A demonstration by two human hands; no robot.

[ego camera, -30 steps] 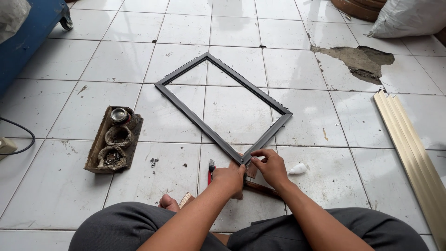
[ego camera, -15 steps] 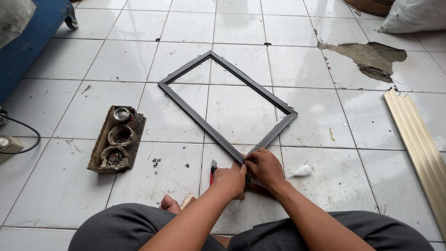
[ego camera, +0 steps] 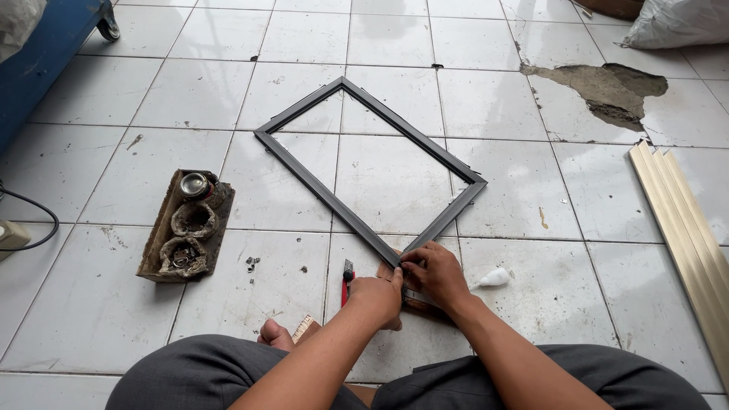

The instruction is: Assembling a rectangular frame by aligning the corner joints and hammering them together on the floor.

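Observation:
A dark metal rectangular frame [ego camera: 357, 167] lies flat on the white tiled floor, turned like a diamond. My left hand [ego camera: 377, 296] and my right hand [ego camera: 434, 275] meet at its nearest corner, fingers pinched together on the joint. What the fingers grip is hidden beneath them. A brownish block [ego camera: 418, 304] lies partly under my right hand. A red-handled cutter [ego camera: 347, 277] lies on the floor just left of my left hand.
A wooden tray [ego camera: 184, 226] with round hollows and a small tin sits at the left. A white crumpled scrap [ego camera: 493, 278] lies right of my hands. Beige profile strips [ego camera: 687, 235] run along the right. A broken tile patch [ego camera: 607, 87] lies far right. My knees fill the bottom.
My hands have closed tighter together on the frame's near corner. The view has shifted slightly; the frame has stayed in place.

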